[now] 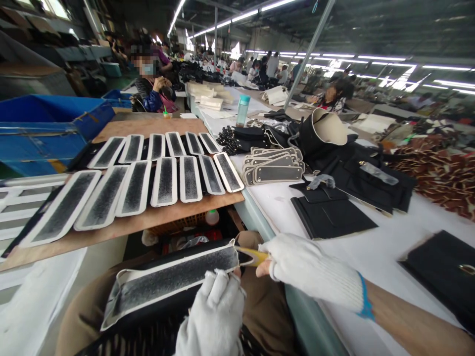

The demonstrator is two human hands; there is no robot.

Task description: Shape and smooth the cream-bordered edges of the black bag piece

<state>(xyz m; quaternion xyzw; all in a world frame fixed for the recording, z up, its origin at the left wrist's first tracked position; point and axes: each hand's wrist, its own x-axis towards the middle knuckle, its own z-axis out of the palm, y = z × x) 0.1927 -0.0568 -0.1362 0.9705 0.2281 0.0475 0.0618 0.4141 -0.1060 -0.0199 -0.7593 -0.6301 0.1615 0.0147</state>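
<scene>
Across my lap lies a long black panel with a pale raised border [178,272], resembling a bag base. My left hand [213,311], in a white knitted glove, grips its near edge towards the right end, fingers curled. My right hand [315,269], gloved with bare fingertips showing, is closed on a flat yellow tool [256,257]; its exact kind is unclear. The tool's tip reaches the panel's right end, at the pale border. Black material shows beneath the panel, and part of it is hidden by my left hand.
Two rows of similar white-bordered panels [164,182] lie on a brown board [200,207] to the left. A blue bin [55,133] stands behind. On the right-hand table are stacked grey pieces [278,173], black bag parts [332,215] and a bottle [242,111]. Co-workers sit farther back.
</scene>
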